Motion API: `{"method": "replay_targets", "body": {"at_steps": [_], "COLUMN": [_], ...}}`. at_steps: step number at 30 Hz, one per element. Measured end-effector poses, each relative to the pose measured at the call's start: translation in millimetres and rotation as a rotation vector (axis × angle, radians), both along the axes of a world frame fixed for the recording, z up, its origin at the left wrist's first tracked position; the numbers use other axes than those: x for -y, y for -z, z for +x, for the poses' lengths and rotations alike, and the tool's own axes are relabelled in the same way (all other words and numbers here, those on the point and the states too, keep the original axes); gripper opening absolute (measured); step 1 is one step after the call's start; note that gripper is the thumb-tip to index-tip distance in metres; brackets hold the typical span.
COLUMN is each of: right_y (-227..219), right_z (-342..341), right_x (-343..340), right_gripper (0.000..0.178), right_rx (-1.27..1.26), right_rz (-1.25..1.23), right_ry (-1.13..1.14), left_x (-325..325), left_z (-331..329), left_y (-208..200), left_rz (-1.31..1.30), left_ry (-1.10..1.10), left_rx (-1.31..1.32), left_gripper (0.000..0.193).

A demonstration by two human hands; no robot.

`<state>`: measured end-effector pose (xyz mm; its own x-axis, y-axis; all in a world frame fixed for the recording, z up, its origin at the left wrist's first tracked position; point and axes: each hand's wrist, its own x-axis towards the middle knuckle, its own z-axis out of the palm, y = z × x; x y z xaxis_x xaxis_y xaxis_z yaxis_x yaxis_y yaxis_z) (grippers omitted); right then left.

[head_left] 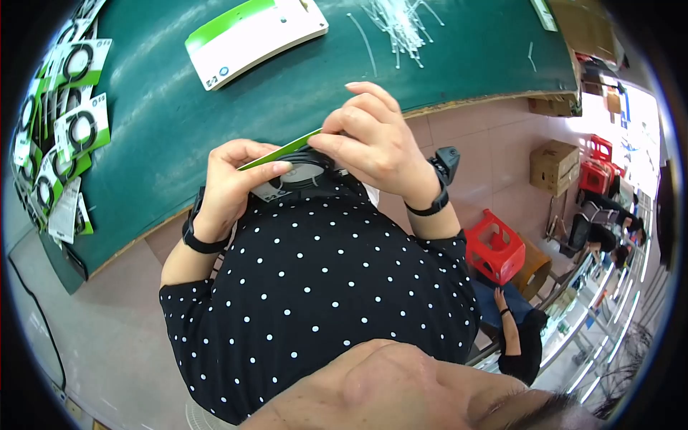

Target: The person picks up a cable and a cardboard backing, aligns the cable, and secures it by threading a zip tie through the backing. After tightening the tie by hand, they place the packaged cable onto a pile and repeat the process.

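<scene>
A coiled black cable (315,159) lies against a green-and-white backing card (279,152), held up in front of my chest near the table's edge. My left hand (240,172) grips the left end of the card, its thumb pressing on the face beside the coil. At the other end, the thumb and index finger of my right hand (369,140) pinch close to the card's upper right corner, with the other fingers curled loosely. Whether a small tie sits between those fingertips is too fine to make out.
On the green table (147,122) ahead lies a stack of white-and-green cards (261,43). Beside it is a loose pile of white cable ties (405,29). Several carded black cables (82,129) heap at the left. A red stool (494,247) and a cardboard box (553,167) stand at the right; people sit beyond.
</scene>
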<state>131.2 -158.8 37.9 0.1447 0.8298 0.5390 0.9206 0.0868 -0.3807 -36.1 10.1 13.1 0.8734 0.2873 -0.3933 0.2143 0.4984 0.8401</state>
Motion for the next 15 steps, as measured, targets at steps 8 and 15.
{"method": "replay_targets", "body": {"at_steps": [8, 15], "right_y": [5.3, 3.5], "right_z": [-0.4, 23.2], "right_x": [-4.5, -11.8], "right_gripper": [0.02, 0.021], "right_rx": [-0.017, -0.24], "right_rz": [0.071, 0.203], "right_ry": [-0.022, -0.027], "left_x": [-3.7, -7.4], "left_z": [0.1, 3.8], "left_y": [2.2, 3.0], "left_rz": [0.008, 0.027], "left_ry": [0.006, -0.051], "left_rx": [0.014, 0.039], "left_gripper": [0.014, 0.014]}}
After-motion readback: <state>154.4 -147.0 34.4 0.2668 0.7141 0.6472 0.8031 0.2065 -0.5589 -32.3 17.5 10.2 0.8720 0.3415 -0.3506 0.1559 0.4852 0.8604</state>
